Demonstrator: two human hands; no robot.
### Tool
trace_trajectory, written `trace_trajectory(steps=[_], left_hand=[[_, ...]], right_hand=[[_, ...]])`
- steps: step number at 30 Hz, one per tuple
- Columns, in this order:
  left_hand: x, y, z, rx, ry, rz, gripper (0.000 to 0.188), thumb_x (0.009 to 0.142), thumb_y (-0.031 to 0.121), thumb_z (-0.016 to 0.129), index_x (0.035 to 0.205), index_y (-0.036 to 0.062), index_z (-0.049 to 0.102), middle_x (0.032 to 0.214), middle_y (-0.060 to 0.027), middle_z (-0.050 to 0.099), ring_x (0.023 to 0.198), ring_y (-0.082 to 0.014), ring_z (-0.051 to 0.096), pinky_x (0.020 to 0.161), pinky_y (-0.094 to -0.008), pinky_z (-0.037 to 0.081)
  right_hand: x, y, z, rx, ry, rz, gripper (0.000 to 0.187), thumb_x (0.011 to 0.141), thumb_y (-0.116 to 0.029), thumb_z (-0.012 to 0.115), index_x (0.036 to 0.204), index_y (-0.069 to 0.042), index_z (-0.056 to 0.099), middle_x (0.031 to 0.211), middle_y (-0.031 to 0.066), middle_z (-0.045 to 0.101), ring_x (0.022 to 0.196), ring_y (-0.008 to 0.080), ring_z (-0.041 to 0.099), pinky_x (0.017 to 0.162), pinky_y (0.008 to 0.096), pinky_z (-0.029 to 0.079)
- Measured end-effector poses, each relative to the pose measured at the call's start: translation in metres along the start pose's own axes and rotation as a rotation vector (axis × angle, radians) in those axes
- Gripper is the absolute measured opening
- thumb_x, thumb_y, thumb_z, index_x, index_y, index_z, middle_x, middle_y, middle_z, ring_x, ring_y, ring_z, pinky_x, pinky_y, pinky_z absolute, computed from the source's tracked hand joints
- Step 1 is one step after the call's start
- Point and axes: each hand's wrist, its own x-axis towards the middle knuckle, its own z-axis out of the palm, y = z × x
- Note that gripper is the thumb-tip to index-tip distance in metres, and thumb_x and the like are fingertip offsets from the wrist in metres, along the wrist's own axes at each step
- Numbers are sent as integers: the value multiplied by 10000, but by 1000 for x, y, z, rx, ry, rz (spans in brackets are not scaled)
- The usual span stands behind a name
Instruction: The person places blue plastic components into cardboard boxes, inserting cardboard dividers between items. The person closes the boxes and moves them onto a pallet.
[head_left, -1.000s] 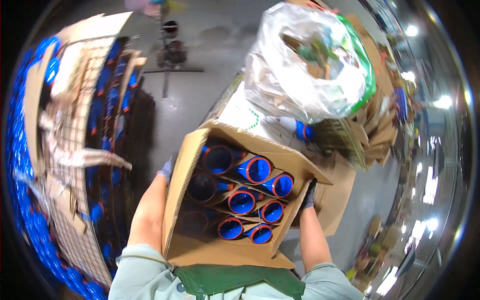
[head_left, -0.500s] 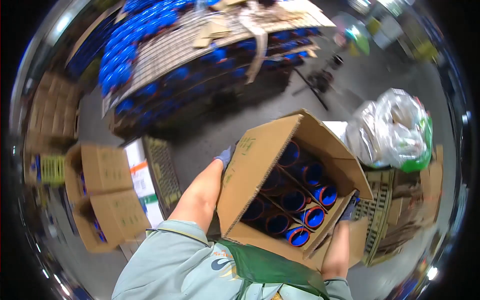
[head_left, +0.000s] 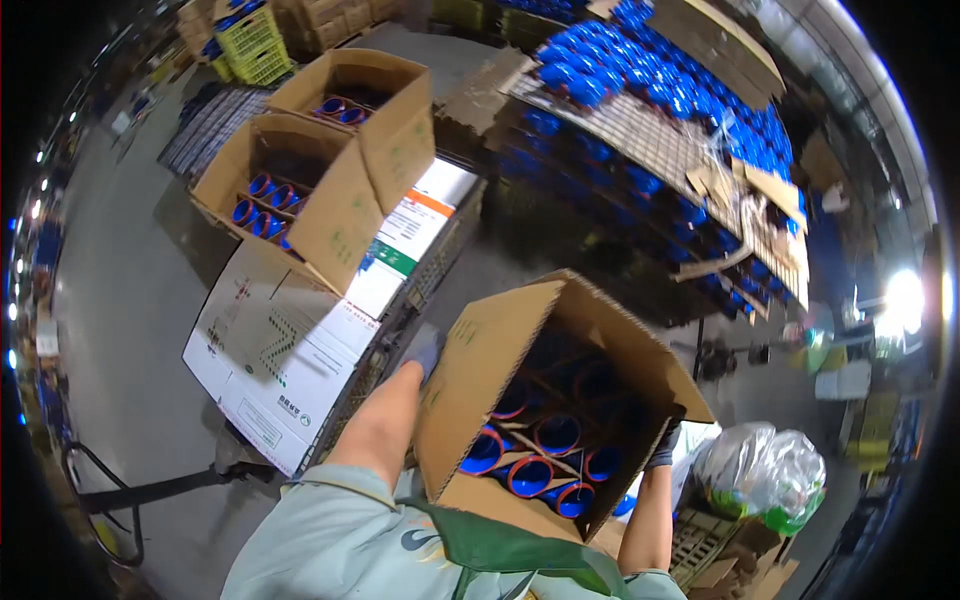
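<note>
An open cardboard box (head_left: 468,370) is held up against my body between both hands. Several blue cylindrical cups with red rims (head_left: 530,475) stand inside it, parted by cardboard dividers; the box's far corner is in shadow. My left hand (head_left: 425,348), in a grey glove, presses on the left outer side of the box. At the right edge, my gloved right hand (head_left: 664,442) grips the cardboard, its fingers partly hidden by it.
To the left, two open boxes (head_left: 325,215) with similar blue cups stand on a low trolley covered by a white printed sheet (head_left: 290,350). Its black handle (head_left: 150,495) juts leftward. A rack of blue pieces (head_left: 640,140) stands ahead right. Bagged plastic (head_left: 765,465) lies at right.
My view has turned left, bringing the trolley with two boxes closer and shifting the rack rightward. The box has stayed in both hands, swinging round with me.
</note>
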Motion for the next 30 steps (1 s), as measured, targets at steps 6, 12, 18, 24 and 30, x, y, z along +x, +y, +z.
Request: trace_trajectory(steps=[6,12,18,24,30], left_hand=[[-108,-118,-152,-243,143,-61,729,1020,542,200,1481,8,386,1527,-178,408,1430,-339,351,1142,-397,290],[-206,-108,-333,-243,457,30,733,1017,544,206,1483,8,383,1531,-175,403,1434,-328,347,1145,-396,289],[-280,-72,-512,-25,923,17,736,1014,547,211,1485,8,380,1534,-172,399,1439,-318,343,1148,-396,287],[-274,-22,-620,436,819,-298,691,993,553,267,1391,28,476,1427,-158,492,1326,-305,438,1097,-406,343],[-320,170,-669,1399,1223,-101,340,889,336,550,1023,81,730,1121,-179,698,1051,-338,670,823,-453,541]], right_hand=[[-33,85,308,-869,30,-136,535,988,-508,543,1097,8,632,959,28,606,856,155,501,775,320,444],[-49,230,422,-700,-29,-37,509,979,-468,545,1017,27,658,843,37,633,789,174,548,713,358,456],[-84,364,579,-9,-195,372,662,988,-553,496,1390,-27,483,1335,101,550,1179,254,529,1044,381,433],[-83,468,608,-71,-290,497,557,1022,-409,481,1451,-56,437,1425,81,518,1264,248,497,1083,367,399],[-79,353,689,-798,-665,332,451,927,-225,698,1296,12,593,1290,131,635,1194,201,585,1029,329,455]])
